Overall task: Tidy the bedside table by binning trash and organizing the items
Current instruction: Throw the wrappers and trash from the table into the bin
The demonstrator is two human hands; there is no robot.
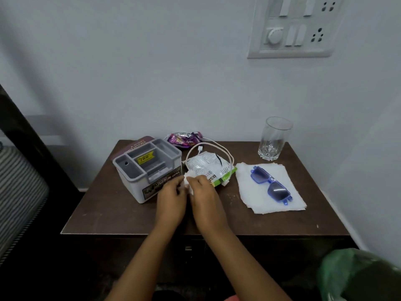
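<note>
Left hand and right hand: curled fingers pinching one crumpled white tissue mid-tabletop, beside one boxy grey plastic organizer. Two crinkly wrappers: white wrapper, purple wrapper. One faceted glass, one pair of blue plastic sunglasses.

I'm in a bedroom at home. A small dark table stands against a plain white wall, with striped fabric like bedding at its left. A switchboard with 2 sockets is on the wall above. The table carries everyday clutter: a glass, sunglasses, a cable, a wrapper. A lined bin stands at my right.
</note>
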